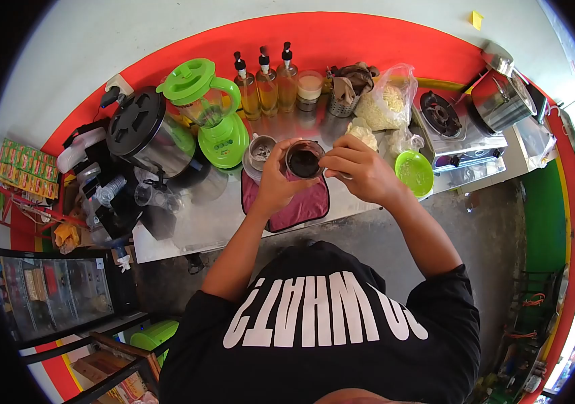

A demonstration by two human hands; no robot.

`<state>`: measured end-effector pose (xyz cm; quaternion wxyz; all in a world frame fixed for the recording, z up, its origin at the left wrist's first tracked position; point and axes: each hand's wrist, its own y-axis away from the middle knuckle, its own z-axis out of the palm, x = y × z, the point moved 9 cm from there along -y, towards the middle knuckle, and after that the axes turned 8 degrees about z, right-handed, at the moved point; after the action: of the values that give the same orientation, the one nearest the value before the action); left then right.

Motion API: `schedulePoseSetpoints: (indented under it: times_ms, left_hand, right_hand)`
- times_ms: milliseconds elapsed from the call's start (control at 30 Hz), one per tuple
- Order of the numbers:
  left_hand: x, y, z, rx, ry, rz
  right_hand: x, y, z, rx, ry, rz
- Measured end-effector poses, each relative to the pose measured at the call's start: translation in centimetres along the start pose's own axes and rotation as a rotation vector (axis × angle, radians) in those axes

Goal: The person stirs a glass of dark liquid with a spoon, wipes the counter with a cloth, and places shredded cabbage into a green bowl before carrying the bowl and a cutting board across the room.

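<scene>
My left hand (277, 183) is wrapped round a small glass (306, 160) with dark contents, held above the counter. At the glass's right rim my right hand (363, 168) is closed, its fingers pinched together. A small shiny bit shows under those fingers, but what they hold is too hidden to name. Below the glass lies a folded maroon cloth (304, 204) on the metal counter (196, 225). Just left of my left hand stands a metal cup (261, 147) on a pale base.
A green blender (223, 138), a large black-lidded steel container (141, 124) and several pump bottles (267, 87) line the back. Further right are a bag of pale shreds (387, 104), a green bowl (414, 173), a gas stove (444, 118) and a steel pot (506, 101).
</scene>
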<state>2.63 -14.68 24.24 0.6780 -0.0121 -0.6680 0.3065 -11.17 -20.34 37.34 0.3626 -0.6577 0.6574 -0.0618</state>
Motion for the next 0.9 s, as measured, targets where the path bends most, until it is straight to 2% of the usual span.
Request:
schedulePoseSetpoints:
  times_ms: [67,167,233,267,333,367,433,467,533,633,767,833,867,900]
  left_hand:
    - [-0.6,0.0,0.0,0.019,0.086,-0.016]
    - [-0.1,-0.2,0.3,0.002,0.035,0.003]
    - [-0.4,-0.1,0.4,-0.011,0.017,-0.022]
    - [-0.7,0.0,0.5,-0.023,-0.003,-0.048]
    - [-0.8,0.2,0.6,-0.024,-0.004,-0.036]
    - [-0.8,0.4,0.6,-0.027,-0.005,-0.025]
    - [-0.8,0.6,0.4,-0.017,-0.017,-0.033]
    - [-0.9,0.7,0.3,-0.011,-0.026,-0.039]
    - [-0.8,1.0,0.1,0.002,-0.033,-0.035]
    - [-0.9,1.3,-0.1,0.012,-0.048,-0.034]
    - [-0.9,1.4,-0.1,0.01,-0.025,-0.029]
    - [-0.9,1.4,-0.1,0.016,0.011,-0.038]
    - [-1.0,1.4,0.0,0.022,0.046,-0.048]
    - [-1.0,1.4,0.0,0.021,0.046,-0.048]
  right_hand:
    - [-0.3,-0.3,0.5,-0.048,0.054,-0.051]
    - [0.7,-0.2,1.8,-0.124,0.032,0.019]
    - [3.7,0.5,2.1,-0.018,-0.185,0.293]
    - [3.7,0.7,2.5,-0.019,-0.186,0.293]
    - [7.3,2.7,3.7,0.047,-0.411,0.747]
    - [7.7,3.2,4.6,0.044,-0.412,0.746]
    - [9.5,5.1,5.1,0.306,-0.696,0.899]
    - [9.7,5.3,5.5,0.303,-0.696,0.898]
    - [10.0,6.0,5.5,0.453,-0.825,0.973]
    - [11.2,6.6,6.1,0.482,-0.93,0.993]
    - [10.5,5.7,4.9,0.412,-0.864,0.944]
    - [8.5,4.0,2.8,0.347,-0.568,0.844]
    - [7.8,3.3,2.0,0.347,-0.567,0.844]
    - [6.0,1.9,0.6,0.326,-0.348,0.728]
